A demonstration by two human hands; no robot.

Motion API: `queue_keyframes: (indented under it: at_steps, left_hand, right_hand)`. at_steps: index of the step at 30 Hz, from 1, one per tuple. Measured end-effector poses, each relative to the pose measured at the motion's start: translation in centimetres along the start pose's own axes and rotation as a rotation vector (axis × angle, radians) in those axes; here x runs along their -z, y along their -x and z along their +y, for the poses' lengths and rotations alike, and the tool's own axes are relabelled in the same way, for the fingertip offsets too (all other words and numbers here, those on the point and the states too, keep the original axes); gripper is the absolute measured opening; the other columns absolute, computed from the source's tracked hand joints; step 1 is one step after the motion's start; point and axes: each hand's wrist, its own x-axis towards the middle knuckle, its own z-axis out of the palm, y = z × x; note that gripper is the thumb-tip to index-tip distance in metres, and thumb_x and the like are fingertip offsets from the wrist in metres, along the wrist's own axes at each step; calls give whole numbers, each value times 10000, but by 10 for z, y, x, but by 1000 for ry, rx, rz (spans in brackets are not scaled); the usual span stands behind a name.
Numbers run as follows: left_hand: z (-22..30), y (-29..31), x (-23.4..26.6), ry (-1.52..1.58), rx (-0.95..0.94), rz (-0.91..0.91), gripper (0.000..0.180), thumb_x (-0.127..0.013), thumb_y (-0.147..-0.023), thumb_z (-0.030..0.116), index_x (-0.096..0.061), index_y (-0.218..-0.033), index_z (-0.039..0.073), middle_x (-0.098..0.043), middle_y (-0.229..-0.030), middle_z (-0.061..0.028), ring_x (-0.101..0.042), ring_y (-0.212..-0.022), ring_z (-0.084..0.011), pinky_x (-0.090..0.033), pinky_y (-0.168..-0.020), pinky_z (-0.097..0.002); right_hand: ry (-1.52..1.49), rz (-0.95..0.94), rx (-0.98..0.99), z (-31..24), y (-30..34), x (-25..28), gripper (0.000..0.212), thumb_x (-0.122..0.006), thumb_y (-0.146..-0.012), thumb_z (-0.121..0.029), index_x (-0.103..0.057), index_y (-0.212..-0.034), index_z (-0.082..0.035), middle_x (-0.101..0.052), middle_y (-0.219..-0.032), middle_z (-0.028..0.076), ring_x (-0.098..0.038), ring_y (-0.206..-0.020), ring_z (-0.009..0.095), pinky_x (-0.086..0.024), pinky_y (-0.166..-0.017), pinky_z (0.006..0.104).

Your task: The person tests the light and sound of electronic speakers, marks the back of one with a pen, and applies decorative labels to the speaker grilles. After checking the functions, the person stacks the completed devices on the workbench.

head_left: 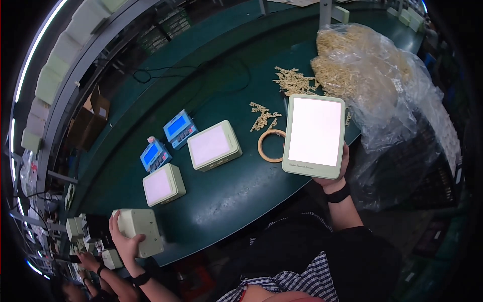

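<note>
My right hand (343, 163) is closed round the lower right edge of a pale green box-shaped device (315, 133) with a glowing white front panel, held up over the table's near edge. Most of that hand's fingers are hidden behind the device. At the lower left, my left hand (126, 235) spreads over another pale green device (147, 229), gripping it with thumb and fingers. That one shows its plain side with small holes or screws. Between my hands, two similar devices with pale panels lie on the green table: a larger one (215, 146) and a smaller one (163, 185).
Two blue meters with screens, one farther (179, 129) and one nearer (155, 155), sit beyond the devices. A tape roll (270, 146) lies near small tan pieces (294, 80) and a clear bag (362, 65) full of them. A co-worker's hand (89, 261) is at the far lower left.
</note>
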Motion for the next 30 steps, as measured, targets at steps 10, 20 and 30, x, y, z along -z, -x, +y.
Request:
queue_keyframes:
  at_steps: [10, 20, 30]
  left_hand:
    - [164, 17, -77, 108, -568, -439, 875, -746, -417, 268, -599, -1278, 205, -363, -1491, -209, -450, -1236, -423, -376, -1005, -465]
    - [178, 7, -113, 75, -720, -503, 886, -739, -402, 254, -604, -1278, 248, -361, -1496, -192, -443, -1224, -396, -375, -969, -450]
    - [179, 9, -114, 73, -710, -480, 866, -726, -413, 257, -604, -1270, 243, -366, -1502, -180, -445, -1249, -398, -370, -990, -457]
  right_hand:
    - [60, 139, -33, 24, 2, -19, 870, -530, -854, -575, -228, -1548, -147, -283, -1566, 164, -323, -1403, 430, -262, -1118, 642]
    - [-44, -245, -184, 24, 13, 2, 865, -664, -770, -407, -335, -1506, -92, -400, -1508, 136, -380, -1387, 351, -306, -1129, 526]
    - [-163, -345, -233, 46, 3, 10, 845, -667, -750, -255, -333, -1490, -19, -432, -1474, 194, -410, -1366, 378, -316, -1132, 538]
